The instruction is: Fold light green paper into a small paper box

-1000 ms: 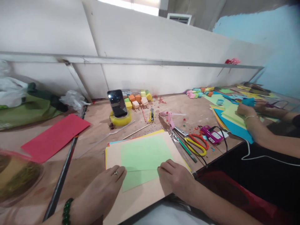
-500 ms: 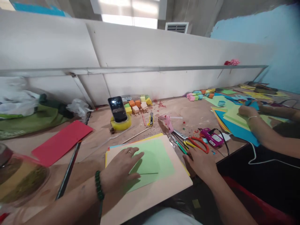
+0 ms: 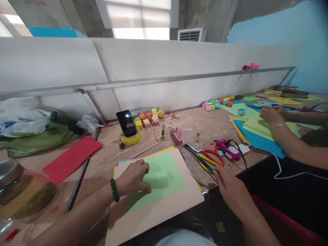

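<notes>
left hand (image 3: 133, 176) pinches the folded light-green paper sheet (image 3: 164, 179), pinning it down; right hand (image 3: 225, 179), seemingly open, reaches the yellow-handled scissors (image 3: 202, 162).

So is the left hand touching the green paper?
Touching. The head view shows the left hand curled on the green paper, fingers gripping its folded-up part.

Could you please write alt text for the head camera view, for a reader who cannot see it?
A person's left hand folds a light green paper sheet on a peach card board, while the right hand reaches yellow-handled scissors on a wooden table. Another person's hand rests on coloured sheets.
</notes>
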`<control>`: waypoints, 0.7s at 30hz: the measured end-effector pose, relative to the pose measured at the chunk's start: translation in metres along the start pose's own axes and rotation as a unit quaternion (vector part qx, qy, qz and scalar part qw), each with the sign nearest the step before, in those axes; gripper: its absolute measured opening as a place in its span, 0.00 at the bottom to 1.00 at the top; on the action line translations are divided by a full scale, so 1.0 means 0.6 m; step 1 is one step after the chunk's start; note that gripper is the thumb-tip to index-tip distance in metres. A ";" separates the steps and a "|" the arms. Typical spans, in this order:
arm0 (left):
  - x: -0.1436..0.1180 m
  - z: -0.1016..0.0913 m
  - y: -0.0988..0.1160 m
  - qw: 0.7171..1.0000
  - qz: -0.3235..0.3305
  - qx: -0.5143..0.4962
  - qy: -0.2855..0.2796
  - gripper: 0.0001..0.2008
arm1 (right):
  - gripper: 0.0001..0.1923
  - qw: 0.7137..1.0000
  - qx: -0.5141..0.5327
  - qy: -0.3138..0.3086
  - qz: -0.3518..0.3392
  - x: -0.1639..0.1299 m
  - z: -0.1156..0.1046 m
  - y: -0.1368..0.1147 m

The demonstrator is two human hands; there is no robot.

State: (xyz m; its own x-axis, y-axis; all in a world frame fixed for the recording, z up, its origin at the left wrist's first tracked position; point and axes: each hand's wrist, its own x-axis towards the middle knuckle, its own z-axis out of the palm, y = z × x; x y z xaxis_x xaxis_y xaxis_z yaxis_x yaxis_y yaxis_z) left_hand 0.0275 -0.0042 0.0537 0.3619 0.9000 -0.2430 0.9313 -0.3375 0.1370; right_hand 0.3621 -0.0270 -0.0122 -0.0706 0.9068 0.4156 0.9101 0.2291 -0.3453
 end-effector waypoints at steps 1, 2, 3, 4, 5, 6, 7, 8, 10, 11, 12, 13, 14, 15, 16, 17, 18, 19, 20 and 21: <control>-0.003 0.000 0.003 1.000 -0.006 -0.008 0.000 0.19 | 0.12 0.999 0.040 -0.006 0.019 -0.006 -0.009 -0.003; -0.006 0.000 0.006 1.000 -0.015 -0.020 -0.003 0.18 | 0.12 0.997 0.073 -0.011 0.033 -0.012 -0.016 -0.008; -0.009 0.001 0.008 0.999 -0.026 -0.038 -0.008 0.18 | 0.13 0.994 0.098 -0.016 0.042 -0.017 -0.022 -0.013; -0.012 0.003 0.010 0.997 -0.034 -0.061 -0.014 0.19 | 0.13 0.992 0.114 -0.022 0.047 -0.021 -0.024 -0.018; -0.014 0.004 0.010 0.995 -0.036 -0.090 -0.020 0.20 | 0.13 0.991 0.121 -0.028 0.048 -0.025 -0.025 -0.023; -0.016 0.006 0.009 0.992 -0.030 -0.122 -0.026 0.20 | 0.13 0.990 0.125 -0.039 0.045 -0.028 -0.023 -0.029; -0.017 0.007 0.007 0.987 -0.018 -0.156 -0.033 0.17 | 0.13 0.989 0.129 -0.056 0.037 -0.030 -0.019 -0.034; -0.016 0.008 0.005 0.981 -0.002 -0.190 -0.042 0.14 | 0.13 0.988 0.134 -0.075 0.026 -0.031 -0.013 -0.039; -0.013 0.009 -0.001 0.964 0.026 -0.259 -0.056 0.09 | 0.12 0.983 0.144 -0.112 -0.011 -0.032 -0.003 -0.049; -0.011 0.009 -0.003 0.955 0.035 -0.288 -0.062 0.09 | 0.12 0.981 0.145 -0.125 -0.033 -0.032 0.001 -0.054; -0.009 0.008 -0.004 0.946 0.043 -0.314 -0.067 0.10 | 0.12 0.979 0.142 -0.136 -0.053 -0.031 0.004 -0.058; -0.007 0.009 -0.004 0.938 0.050 -0.335 -0.073 0.12 | 0.12 0.978 0.135 -0.144 -0.069 -0.031 0.005 -0.061; -0.006 0.009 -0.003 0.931 0.055 -0.352 -0.080 0.14 | 0.12 0.977 0.127 -0.152 -0.079 -0.030 0.005 -0.064; -0.006 0.009 -0.001 0.925 0.059 -0.364 -0.090 0.15 | 0.12 0.976 0.121 -0.160 -0.084 -0.031 0.003 -0.065; -0.006 0.010 0.002 0.920 0.062 -0.375 -0.100 0.16 | 0.12 0.975 0.118 -0.167 -0.087 -0.032 0.001 -0.064; -0.006 0.012 0.005 0.915 0.062 -0.384 -0.108 0.17 | 0.12 0.974 0.121 -0.172 -0.089 -0.033 -0.002 -0.061; -0.008 0.013 0.009 0.912 0.063 -0.390 -0.112 0.17 | 0.11 0.973 0.129 -0.170 -0.090 -0.035 -0.005 -0.056; -0.009 0.016 0.012 0.910 0.065 -0.393 -0.113 0.18 | 0.11 0.973 0.139 -0.161 -0.089 -0.038 -0.007 -0.050; -0.011 0.018 0.015 0.909 0.065 -0.395 -0.113 0.17 | 0.11 0.976 0.145 -0.141 -0.084 -0.041 -0.009 -0.042; -0.013 0.021 0.017 0.909 0.066 -0.396 -0.113 0.16 | 0.11 0.980 0.147 -0.112 -0.074 -0.043 -0.011 -0.034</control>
State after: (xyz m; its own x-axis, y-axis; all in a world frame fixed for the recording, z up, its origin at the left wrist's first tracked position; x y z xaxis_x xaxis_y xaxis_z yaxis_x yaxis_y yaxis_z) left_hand 0.0348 -0.0180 0.0446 0.5512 0.7559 -0.3533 0.5903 -0.0540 0.8054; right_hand 0.3479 -0.0576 -0.0104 -0.3119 0.9031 0.2953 0.7287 0.4268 -0.5356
